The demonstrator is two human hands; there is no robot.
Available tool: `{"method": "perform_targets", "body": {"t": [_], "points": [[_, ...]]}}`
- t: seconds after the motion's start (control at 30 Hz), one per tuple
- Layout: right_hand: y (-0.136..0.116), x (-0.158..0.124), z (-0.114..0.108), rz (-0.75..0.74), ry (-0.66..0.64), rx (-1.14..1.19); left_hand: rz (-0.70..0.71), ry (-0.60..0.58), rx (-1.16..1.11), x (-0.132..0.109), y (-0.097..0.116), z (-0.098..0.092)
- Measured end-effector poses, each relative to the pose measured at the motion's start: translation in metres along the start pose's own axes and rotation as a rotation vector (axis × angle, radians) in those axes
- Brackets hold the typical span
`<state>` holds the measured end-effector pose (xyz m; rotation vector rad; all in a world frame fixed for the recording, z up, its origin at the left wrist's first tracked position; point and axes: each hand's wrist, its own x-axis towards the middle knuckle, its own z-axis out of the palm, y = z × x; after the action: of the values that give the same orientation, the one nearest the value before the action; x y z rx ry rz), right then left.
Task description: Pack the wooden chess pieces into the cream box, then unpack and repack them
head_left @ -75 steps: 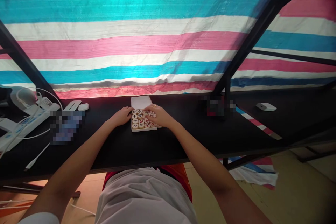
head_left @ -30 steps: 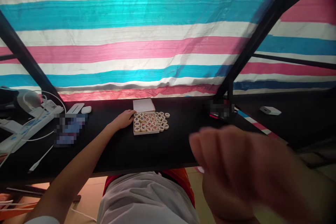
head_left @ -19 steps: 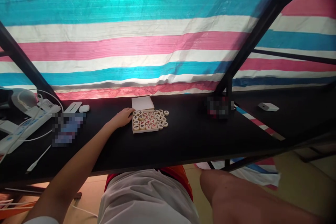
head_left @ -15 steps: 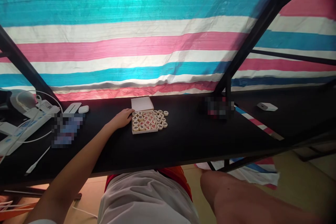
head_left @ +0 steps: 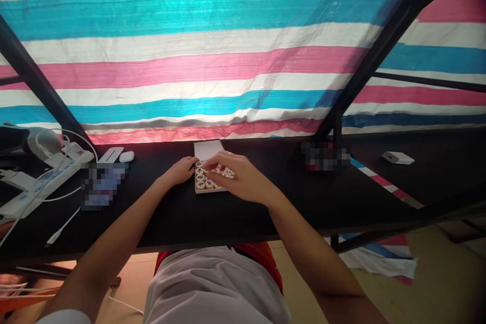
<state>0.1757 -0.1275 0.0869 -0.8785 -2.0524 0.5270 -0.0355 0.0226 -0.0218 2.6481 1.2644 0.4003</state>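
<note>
Low in the frame a white shirt (head_left: 212, 288) fills the centre, with both bare forearms reaching up from it across the black counter (head_left: 266, 212). At mid-frame the left hand (head_left: 181, 170) lies with its fingers curled loosely against the left wall of a shallow box (head_left: 205, 190), its grip released and merely touching. The right hand (head_left: 239, 179) hovers over the box's right half, fingers bent down among the round pieces (head_left: 200, 177). I cannot tell whether that grip has closed on one, since the fingertips are hidden. The box sits flat at the frame's centre. The pieces look small, light, hard and smooth, so I'd judge they slip easily and are best pinched by the rim. The box looks thin and is better held by both side walls. Just above it lies a white lid (head_left: 207, 149). Towards the left edge sit a mouse (head_left: 126, 156) and a power strip (head_left: 41, 185), and a striped tarp (head_left: 228, 61) hangs across the top
</note>
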Motion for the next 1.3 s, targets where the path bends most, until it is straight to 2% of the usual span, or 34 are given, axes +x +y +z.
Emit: {"method": "perform_targets", "body": {"t": [0.1, 0.2, 0.3, 0.5, 0.6, 0.7, 0.8, 0.87, 0.9, 0.97, 1.07, 1.17, 1.3], "points": [[0.059, 0.023, 0.023, 0.122, -0.128, -0.377, 0.035, -0.03, 0.004, 0.0, 0.0, 0.0], [0.096, 0.031, 0.039, 0.143, -0.336, -0.564, 0.021, -0.032, 0.007, 0.001, -0.001, 0.0], [0.107, 0.03, 0.046, 0.121, -0.39, -0.638, 0.018, -0.025, 0.005, 0.001, -0.002, 0.0], [0.097, 0.032, 0.051, 0.116, -0.345, -0.662, 0.019, -0.032, 0.002, 0.001, 0.0, -0.001], [0.089, 0.032, 0.035, 0.135, -0.253, -0.586, 0.016, -0.039, 0.004, 0.0, 0.002, -0.003], [0.098, 0.024, -0.001, 0.224, -0.081, -0.492, -0.007, -0.051, 0.013, 0.0, 0.003, -0.004], [0.129, 0.005, -0.043, 0.401, 0.044, -0.501, -0.011, -0.057, 0.018, 0.0, 0.002, -0.003], [0.154, -0.01, -0.063, 0.58, 0.038, -0.587, -0.009, -0.053, 0.018, 0.001, 0.001, -0.002], [0.165, -0.017, -0.069, 0.686, -0.009, -0.588, -0.006, -0.05, 0.017, 0.001, 0.0, -0.002], [0.179, -0.026, -0.075, 0.838, -0.173, -0.489, 0.003, -0.043, 0.016, 0.001, -0.001, -0.001], [0.183, -0.03, -0.071, 0.843, -0.307, -0.315, 0.016, -0.046, 0.02, 0.001, -0.002, -0.001], [0.179, -0.029, -0.063, 0.797, -0.325, -0.196, 0.011, -0.059, 0.023, 0.001, -0.002, -0.001], [0.179, -0.028, -0.058, 0.808, -0.304, -0.043, 0.011, -0.05, 0.021, 0.002, -0.003, 0.0]]}}
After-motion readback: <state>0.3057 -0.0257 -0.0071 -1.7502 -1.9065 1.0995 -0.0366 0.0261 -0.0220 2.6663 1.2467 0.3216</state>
